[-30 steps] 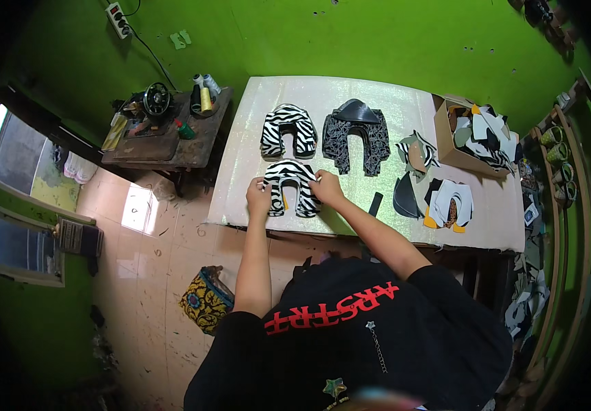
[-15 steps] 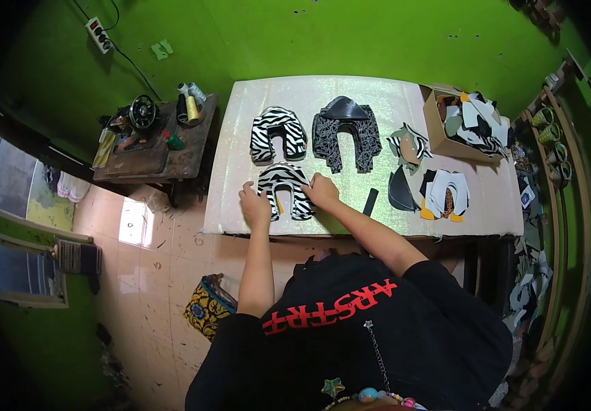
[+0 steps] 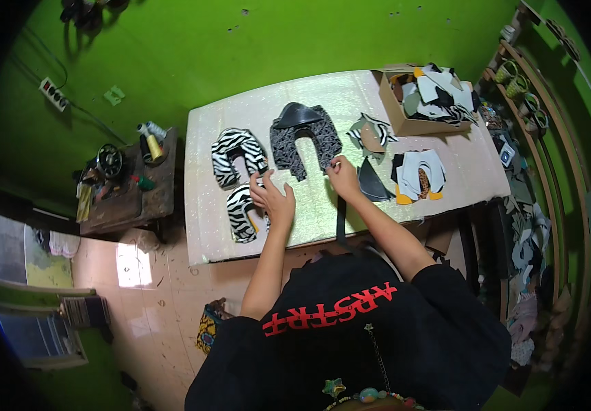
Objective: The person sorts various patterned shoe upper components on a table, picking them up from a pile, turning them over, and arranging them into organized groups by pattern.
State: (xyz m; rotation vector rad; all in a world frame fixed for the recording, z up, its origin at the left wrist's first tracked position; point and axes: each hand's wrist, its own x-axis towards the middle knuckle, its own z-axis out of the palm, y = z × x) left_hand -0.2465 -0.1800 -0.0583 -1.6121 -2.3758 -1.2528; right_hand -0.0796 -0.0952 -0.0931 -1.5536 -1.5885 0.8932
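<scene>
Left hand (image 3: pixel 276 200): fingers spreading loosely over the near zebra stack (image 3: pixel 238 218), blocking sight of its right leg.
Right hand (image 3: pixel 343 178): fingertips gathering at the dark stack's (image 3: pixel 284 149) near right end; pinching or just touching, can't tell.
Mid-table: the dark stack is lying there, a black flap (image 3: pixel 297 115) covering its far end, the far zebra stack (image 3: pixel 225 164) sitting left.
Near edge: a strap (image 3: pixel 341 220) is hanging over.
Right: white pieces (image 3: pixel 432 164) are lying near, a scrap box (image 3: pixel 397 113) standing far.
Far left: a sewing machine (image 3: pixel 109 162) is standing beside cones (image 3: pixel 153 145).

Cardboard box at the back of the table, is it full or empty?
Full, it seems: the cardboard box is heaped with cut pieces rising above its rim; its bottom is hidden.
</scene>
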